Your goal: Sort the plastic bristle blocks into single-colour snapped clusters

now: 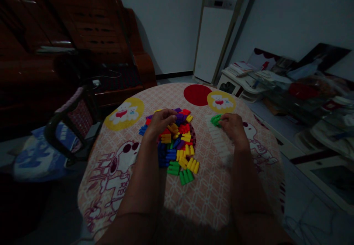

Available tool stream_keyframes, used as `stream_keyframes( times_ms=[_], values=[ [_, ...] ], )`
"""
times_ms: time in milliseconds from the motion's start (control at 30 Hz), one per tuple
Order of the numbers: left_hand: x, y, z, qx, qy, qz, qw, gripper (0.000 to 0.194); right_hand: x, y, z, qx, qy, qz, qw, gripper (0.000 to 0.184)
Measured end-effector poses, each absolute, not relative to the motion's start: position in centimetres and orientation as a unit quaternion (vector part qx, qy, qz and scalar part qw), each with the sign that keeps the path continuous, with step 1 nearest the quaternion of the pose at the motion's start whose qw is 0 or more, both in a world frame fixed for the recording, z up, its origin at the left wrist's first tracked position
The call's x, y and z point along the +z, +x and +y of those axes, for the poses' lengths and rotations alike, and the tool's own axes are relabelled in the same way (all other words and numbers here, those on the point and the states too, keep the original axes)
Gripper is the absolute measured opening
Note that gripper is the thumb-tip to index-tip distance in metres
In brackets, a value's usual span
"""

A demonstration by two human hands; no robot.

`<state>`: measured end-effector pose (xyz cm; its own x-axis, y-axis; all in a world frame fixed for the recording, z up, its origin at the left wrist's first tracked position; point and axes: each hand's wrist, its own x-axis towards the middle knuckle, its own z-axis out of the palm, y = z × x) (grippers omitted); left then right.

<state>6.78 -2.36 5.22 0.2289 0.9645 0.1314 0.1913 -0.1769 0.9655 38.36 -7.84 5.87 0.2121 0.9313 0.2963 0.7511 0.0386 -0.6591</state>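
Note:
A loose pile of plastic building blocks in several colours lies in the middle of the table. My left hand (162, 121) reaches over its far left part, thumb and fingers drawn together beside a purple block (180, 118); what they hold, if anything, is hidden. To the right, apart from the pile, my right hand (232, 125) pinches green building blocks (215, 120) at the tablecloth. Yellow blocks (193, 165), blue blocks (171, 154) and a green block (186, 177) lie at the pile's near side.
A patterned cloth (204, 197) covers the round table. A chair (74, 116) stands close on the left, with a wooden sofa (96, 35) behind it. Along the right runs a cluttered glass-topped cabinet (298, 101). A tall white unit (214, 35) stands at the back wall.

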Motion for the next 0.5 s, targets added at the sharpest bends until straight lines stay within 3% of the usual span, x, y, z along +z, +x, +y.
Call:
stream_keyframes(
  times_ms=[167,500],
  values=[
    [4.9,5.2,-2.2,0.452,0.611,0.490,0.426,0.031,5.5,39.4,-8.2,0.085,-0.706,-0.643,0.284,0.009],
    [4.3,2.9,-2.0,0.489,0.571,0.543,0.374,0.027,4.6,38.6,-7.5,0.022,-0.717,-0.645,0.262,0.012]
  ],
)
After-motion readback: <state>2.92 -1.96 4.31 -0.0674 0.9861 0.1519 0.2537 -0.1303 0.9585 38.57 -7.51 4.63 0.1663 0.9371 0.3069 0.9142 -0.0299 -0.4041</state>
